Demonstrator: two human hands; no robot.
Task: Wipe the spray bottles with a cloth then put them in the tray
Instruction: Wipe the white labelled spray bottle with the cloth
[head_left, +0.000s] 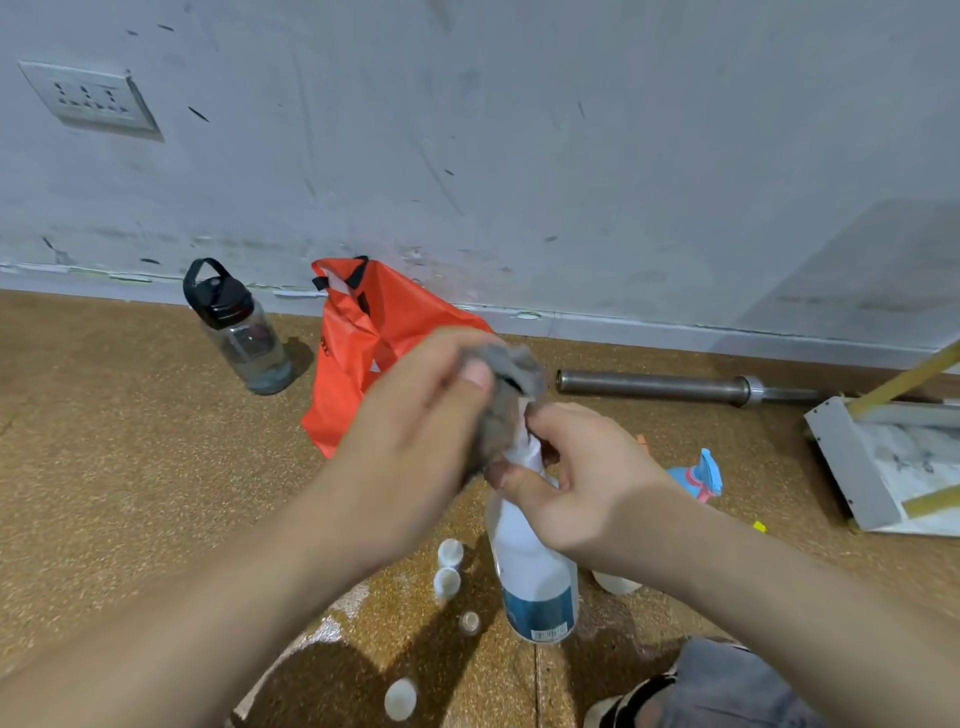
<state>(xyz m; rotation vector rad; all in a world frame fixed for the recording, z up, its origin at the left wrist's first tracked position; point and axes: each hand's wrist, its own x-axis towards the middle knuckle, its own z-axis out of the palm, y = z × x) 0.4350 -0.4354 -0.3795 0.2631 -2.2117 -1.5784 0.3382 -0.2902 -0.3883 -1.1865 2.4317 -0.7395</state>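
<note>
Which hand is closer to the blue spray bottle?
Right. The right hand, gripping the white bottle, is just left of the blue spray bottle; the left hand, holding the cloth, is farther left.

Indoor room, likely gym or workout space: steel barbell (675, 387) lying at base of scuffed grey wall (519, 130), speckled brown matting floor (130, 441), lidded water bottle (239, 332) standing near wall, socket plate (91, 98) mounted on wall.

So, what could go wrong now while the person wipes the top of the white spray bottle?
1. The right hand grips the white spray bottle only near its neck, so rubbing by the left hand with the cloth might make it slip or tip.
2. The small bottles stand close to its base; a tipping bottle could knock them over.
</note>
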